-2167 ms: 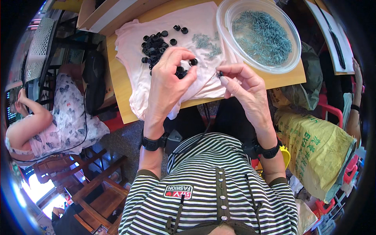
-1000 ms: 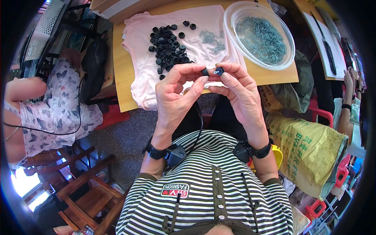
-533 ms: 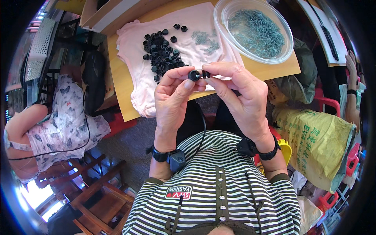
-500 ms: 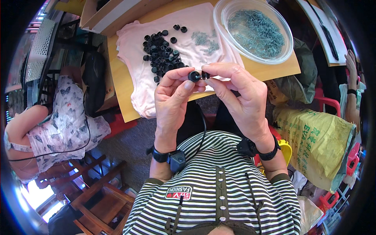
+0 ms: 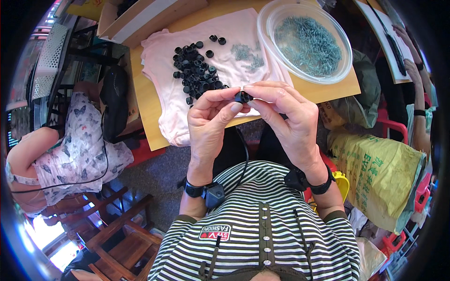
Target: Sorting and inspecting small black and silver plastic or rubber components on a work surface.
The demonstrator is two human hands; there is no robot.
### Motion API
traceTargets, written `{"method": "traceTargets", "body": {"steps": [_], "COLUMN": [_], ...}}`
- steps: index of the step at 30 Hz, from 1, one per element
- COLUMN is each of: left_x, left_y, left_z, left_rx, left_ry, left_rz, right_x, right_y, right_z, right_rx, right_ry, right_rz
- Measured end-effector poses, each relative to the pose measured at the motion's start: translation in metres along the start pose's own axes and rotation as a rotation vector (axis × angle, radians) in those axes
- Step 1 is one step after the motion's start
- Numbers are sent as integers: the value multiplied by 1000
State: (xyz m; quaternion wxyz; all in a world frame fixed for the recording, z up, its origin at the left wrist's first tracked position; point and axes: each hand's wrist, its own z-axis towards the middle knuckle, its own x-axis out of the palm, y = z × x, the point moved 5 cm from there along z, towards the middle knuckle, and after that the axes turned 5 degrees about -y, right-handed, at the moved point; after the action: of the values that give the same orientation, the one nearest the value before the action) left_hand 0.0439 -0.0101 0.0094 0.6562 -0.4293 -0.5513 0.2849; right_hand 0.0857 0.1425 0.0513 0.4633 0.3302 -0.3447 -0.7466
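Here, the person's left hand (image 5: 208, 126) and right hand (image 5: 294, 119) meet fingertip to fingertip near the front edge of a light yellow wooden table (image 5: 335, 92), both clamped on a small round black plastic part (image 5: 243, 97). Each thumb presses in from below and the index fingers close over the top, hiding much of it; whether it is one piece or two joined pieces cannot be told. Just beyond the left hand, a loose heap of short black plastic caps (image 5: 193, 70) lies on a pale pink cloth (image 5: 161, 51), with a few caps set apart toward its far side. To the right of these, a thin scatter of small grey metal screws (image 5: 247, 54) rests on the same cloth. Farther right stands a round clear plastic tub (image 5: 346, 75), partly over the cloth's edge, holding a large mass of similar blue-grey screws (image 5: 311, 47). A brown open cardboard box (image 5: 145, 23) sits at the table's far left, while a crumpled yellow woven sack (image 5: 375, 171) stands beside the person's right arm.
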Motion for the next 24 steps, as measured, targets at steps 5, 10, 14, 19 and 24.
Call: {"method": "traceTargets", "body": {"steps": [5, 10, 14, 19, 24], "left_x": [2, 1, 3, 6, 3], "left_y": [-2, -1, -2, -3, 3], "left_z": [1, 1, -1, -2, -3], "left_rx": [-5, -14, -25, -37, -81], "left_ry": [4, 6, 3, 15, -9], "left_rz": [45, 69, 74, 83, -2], "right_x": [1, 1, 1, 3, 3], "right_y": [-6, -8, -10, -18, -17], "right_z": [-3, -4, -4, -6, -7], "right_rx": [135, 146, 175, 283, 137], "right_ry": [-6, -4, 16, 2, -5], "right_rz": [87, 102, 118, 250, 111]}}
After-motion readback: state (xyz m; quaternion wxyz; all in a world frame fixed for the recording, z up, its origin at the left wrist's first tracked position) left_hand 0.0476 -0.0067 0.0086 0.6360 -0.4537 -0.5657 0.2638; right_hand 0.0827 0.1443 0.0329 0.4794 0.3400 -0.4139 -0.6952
